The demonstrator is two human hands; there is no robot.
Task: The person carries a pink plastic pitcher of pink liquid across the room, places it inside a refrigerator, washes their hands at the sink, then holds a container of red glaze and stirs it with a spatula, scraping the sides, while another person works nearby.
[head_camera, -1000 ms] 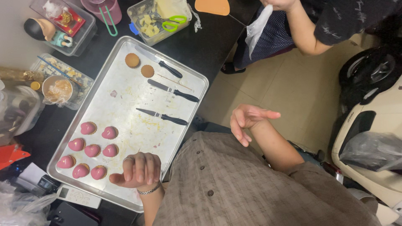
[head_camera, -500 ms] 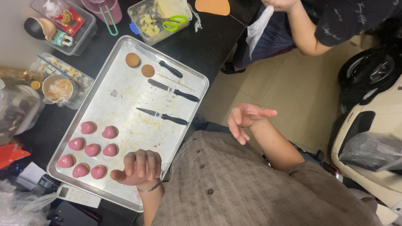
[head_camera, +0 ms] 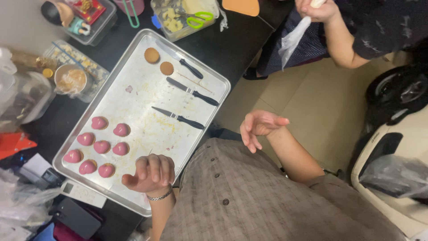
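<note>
Hovering over the tray's (head_camera: 214, 80) near edge, the left hand (head_camera: 150, 175) was loosely curled and held nothing, just beside the pink sweets (head_camera: 101, 146) grouped toward the tray's near left corner. The right hand (head_camera: 259, 127) hung off the table (head_camera: 236, 42), fingers spread, empty. Three knives (head_camera: 189, 91) lay along the tray's right side, two brown discs (head_camera: 158, 61) near its far edge.

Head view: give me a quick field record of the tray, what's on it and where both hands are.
tray: metal tray on a dark table
pink pieces: eight pink glazed sweets, lower left of the tray
brown pieces: two round brown discs, top
knives: three black-handled knives
left hand: left hand curled over the tray's near corner, holding nothing
right hand: right hand off the tray, empty
</note>
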